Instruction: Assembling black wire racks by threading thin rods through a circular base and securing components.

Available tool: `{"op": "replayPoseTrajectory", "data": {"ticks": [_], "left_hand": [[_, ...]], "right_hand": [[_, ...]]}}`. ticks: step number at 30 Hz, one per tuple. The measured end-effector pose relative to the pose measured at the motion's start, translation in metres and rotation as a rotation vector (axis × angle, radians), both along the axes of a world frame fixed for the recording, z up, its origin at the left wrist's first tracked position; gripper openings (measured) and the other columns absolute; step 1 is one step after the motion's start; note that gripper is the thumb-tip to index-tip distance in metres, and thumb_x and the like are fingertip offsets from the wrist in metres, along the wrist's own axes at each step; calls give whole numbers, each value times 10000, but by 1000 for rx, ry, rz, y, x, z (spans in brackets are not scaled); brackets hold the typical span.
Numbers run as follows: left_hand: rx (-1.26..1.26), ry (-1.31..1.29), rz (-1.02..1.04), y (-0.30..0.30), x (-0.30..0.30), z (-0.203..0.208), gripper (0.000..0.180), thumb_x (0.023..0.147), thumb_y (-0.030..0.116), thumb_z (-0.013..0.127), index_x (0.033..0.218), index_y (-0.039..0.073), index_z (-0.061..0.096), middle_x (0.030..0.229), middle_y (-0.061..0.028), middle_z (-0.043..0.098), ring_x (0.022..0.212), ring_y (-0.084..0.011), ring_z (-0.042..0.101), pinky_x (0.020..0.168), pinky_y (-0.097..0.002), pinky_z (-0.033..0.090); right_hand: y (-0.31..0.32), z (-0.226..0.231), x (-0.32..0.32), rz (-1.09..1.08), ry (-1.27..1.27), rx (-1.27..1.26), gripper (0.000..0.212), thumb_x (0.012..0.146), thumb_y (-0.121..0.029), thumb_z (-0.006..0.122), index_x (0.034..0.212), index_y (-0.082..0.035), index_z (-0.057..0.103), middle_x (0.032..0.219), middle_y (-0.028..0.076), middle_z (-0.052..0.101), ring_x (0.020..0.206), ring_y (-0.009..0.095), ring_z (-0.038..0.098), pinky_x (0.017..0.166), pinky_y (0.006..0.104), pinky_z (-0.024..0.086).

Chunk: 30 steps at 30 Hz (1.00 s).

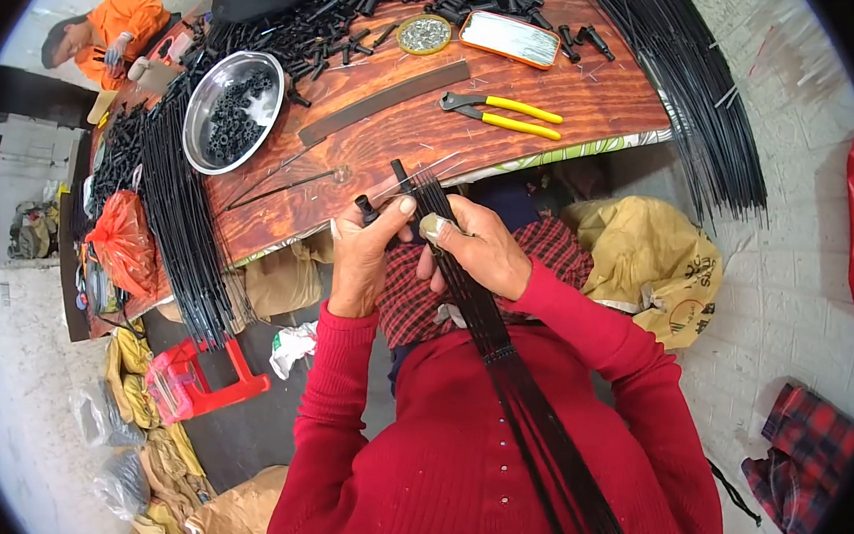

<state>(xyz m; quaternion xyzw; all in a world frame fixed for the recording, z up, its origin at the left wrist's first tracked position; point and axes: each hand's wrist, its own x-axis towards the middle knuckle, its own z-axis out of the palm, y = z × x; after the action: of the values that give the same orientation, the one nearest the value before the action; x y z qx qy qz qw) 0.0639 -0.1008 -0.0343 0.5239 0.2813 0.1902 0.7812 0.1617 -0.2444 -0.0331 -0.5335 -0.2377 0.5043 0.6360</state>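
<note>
A bundle of thin black rods slants across my red sweater from the lower edge up to the table's front. My right hand is closed around its upper part, with the rod tips fanned out past the fingers. My left hand is closed beside it, gripping a short black tubular plastic piece that sticks up by the thumb. A separate black rod end rises between the two hands. Both thumbs point toward each other near the rod tips. Thin light pins lie at the table edge just beyond.
On the wooden table are yellow-handled pliers, a dark flat bar, a steel bowl of black parts, a round dish of small metal pieces and an orange-rimmed tray. More rods overhang the right. A person in orange works far left.
</note>
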Motion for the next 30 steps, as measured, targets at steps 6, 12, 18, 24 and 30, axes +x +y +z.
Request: {"op": "replayPoseTrajectory", "data": {"ticks": [6,12,18,24,30], "left_hand": [[-78,-74,18,10,-3,-3,356,851,92,753,1173,-22,651,865,4,639,624,-46,467,546,-200,383],[-127,-125,19,10,-3,-3,400,842,77,754,1203,-41,630,871,-4,640,610,-46,453,538,-194,369],[-94,-108,27,11,-3,-5,422,844,69,747,1229,-47,622,867,-7,647,611,-43,454,541,-195,373],[-138,-118,38,8,-3,-6,402,845,50,735,1218,-49,624,840,-2,634,590,-40,448,530,-196,363],[-214,-228,-14,14,-11,-11,349,847,35,718,1177,-29,620,697,51,524,525,-24,401,471,-189,317]], "right_hand": [[5,2,-4,23,36,35,436,1069,-409,424,1168,9,500,800,142,682,589,168,663,546,274,541],[3,3,-4,30,38,77,464,1069,-435,416,1169,10,496,811,154,690,599,179,674,545,279,544],[4,4,-5,20,-106,54,460,1068,-430,409,1170,9,500,813,159,695,590,178,672,547,279,547],[4,0,-3,40,14,32,419,1068,-391,420,1160,7,514,826,174,700,593,186,677,547,283,551],[5,1,1,133,183,76,408,1057,-370,447,1154,20,516,815,175,692,598,199,677,571,281,563]]}}
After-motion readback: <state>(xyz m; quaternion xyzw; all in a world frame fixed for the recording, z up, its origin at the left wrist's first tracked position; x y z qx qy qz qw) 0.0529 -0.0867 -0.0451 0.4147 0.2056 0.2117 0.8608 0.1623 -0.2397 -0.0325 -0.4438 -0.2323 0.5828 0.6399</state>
